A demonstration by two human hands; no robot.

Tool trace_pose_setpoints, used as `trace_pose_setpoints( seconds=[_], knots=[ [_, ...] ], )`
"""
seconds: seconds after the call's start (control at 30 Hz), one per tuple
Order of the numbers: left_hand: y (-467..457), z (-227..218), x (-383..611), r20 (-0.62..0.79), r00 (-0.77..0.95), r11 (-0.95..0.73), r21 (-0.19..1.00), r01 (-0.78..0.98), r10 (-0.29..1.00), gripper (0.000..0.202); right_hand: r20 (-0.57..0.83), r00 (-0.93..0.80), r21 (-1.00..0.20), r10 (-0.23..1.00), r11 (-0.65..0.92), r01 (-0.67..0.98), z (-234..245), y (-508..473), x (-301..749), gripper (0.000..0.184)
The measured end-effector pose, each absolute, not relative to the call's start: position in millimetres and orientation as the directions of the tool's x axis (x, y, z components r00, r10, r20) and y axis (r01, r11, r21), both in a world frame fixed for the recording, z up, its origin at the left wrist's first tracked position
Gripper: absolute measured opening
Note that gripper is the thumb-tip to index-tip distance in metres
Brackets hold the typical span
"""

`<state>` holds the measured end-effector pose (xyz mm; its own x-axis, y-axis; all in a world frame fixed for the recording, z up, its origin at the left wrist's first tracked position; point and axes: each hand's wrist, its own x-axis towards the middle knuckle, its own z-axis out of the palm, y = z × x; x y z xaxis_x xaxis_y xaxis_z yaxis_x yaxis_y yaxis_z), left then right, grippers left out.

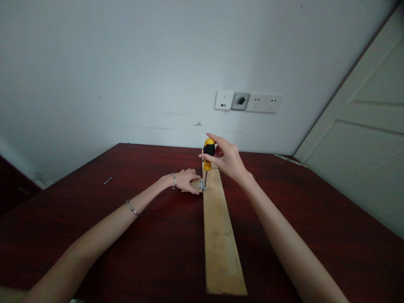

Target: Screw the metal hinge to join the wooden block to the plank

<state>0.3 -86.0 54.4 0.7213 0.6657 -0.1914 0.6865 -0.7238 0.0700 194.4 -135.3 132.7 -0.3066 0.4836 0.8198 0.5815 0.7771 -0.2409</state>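
Note:
A long pale wooden plank [221,235] lies lengthwise on the dark red table [132,244]. A small metal hinge [201,184] sits at the plank's left edge near its far end. My left hand [187,180] rests on the table beside it, fingers pinched on the hinge. My right hand [227,159] grips the yellow and black handle of a screwdriver [208,153], held upright with its tip down at the hinge.
A small dark screw or nail [108,180] lies on the table at the far left. A white wall with a row of sockets [248,102] stands behind the table. A pale door [362,139] is at the right.

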Motion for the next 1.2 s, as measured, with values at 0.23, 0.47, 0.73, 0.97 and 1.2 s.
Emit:
trace_pose_setpoints(
  seconds=[0.23, 0.47, 0.73, 0.97, 1.2],
  knots=[
    [-86.2, 55.4, 0.6, -0.188, 0.730, -0.733, 0.063, 0.677, 0.657, 0.074, 0.760, -0.382, -0.202, 0.525, 0.750, 0.629, 144.0, -149.5, 188.3, 0.051],
    [-85.8, 55.9, 1.1, -0.202, 0.719, -0.727, 0.045, 0.685, 0.665, 0.079, 0.719, -0.337, -0.206, 0.608, 0.649, 0.733, 153.7, -162.0, 186.0, 0.038],
    [-86.9, 58.0, 1.3, -0.213, 0.700, -0.713, 0.021, 0.701, 0.682, 0.079, 0.687, -0.375, -0.148, 0.622, 0.625, 0.767, 158.9, -168.3, 185.8, 0.047],
    [-86.9, 58.9, 1.2, -0.199, 0.704, -0.715, 0.019, 0.698, 0.682, 0.083, 0.715, -0.323, -0.138, 0.620, 0.579, 0.804, 157.9, -166.1, 187.1, 0.040],
    [-86.3, 59.0, -0.1, -0.190, 0.699, -0.710, 0.012, 0.704, 0.689, 0.081, 0.700, -0.367, -0.105, 0.612, 0.597, 0.795, 158.9, -169.0, 186.7, 0.048]
  ],
)
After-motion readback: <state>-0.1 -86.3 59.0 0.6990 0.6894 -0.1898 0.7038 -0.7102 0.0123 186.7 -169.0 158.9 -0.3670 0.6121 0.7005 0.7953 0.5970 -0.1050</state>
